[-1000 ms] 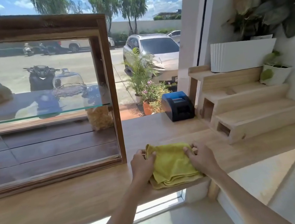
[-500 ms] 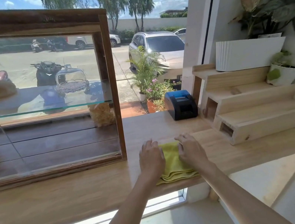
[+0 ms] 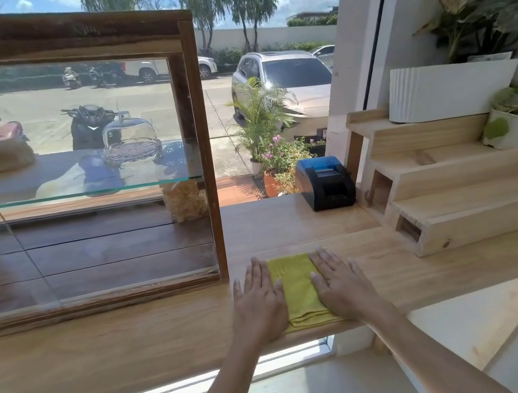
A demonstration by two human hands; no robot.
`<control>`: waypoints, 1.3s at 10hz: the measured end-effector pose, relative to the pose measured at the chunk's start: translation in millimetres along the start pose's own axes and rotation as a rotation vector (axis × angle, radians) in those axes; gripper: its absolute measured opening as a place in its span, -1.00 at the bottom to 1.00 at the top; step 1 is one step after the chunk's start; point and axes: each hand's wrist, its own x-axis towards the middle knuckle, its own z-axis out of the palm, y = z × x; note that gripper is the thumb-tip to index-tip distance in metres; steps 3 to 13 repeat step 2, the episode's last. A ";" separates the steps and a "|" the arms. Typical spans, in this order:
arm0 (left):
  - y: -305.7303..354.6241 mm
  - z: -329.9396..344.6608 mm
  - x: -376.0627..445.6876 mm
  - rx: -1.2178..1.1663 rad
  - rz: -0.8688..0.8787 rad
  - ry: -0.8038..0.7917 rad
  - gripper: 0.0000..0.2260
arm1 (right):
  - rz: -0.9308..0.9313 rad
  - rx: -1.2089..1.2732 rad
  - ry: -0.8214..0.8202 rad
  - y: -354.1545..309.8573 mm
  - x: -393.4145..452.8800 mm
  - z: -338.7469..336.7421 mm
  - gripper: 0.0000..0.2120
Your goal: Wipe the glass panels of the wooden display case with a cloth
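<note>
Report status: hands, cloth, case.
Both hands, left and right, flat and open on folded cloth. Cloth on counter, right of case. Glass untouched. Nothing in the way.

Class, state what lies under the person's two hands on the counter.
A folded yellow cloth lies under the left hand and right hand; its middle strip shows, its side edges are covered.

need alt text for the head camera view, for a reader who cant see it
Both hands, left hand and right hand, press flat on a folded yellow cloth on a wooden counter. A wooden display case with glass panels stands to the left.
</note>
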 end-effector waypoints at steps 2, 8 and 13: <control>-5.8 2.2 -7.4 -0.042 -0.042 0.059 -0.46 | 0.014 0.468 0.348 3.8 -4.1 -1.5 -0.56; -5.8 2.2 -7.4 -0.042 -0.042 0.059 -0.46 | 0.014 0.468 0.348 3.8 -4.1 -1.5 -0.56; -5.8 2.2 -7.4 -0.042 -0.042 0.059 -0.46 | 0.014 0.468 0.348 3.8 -4.1 -1.5 -0.56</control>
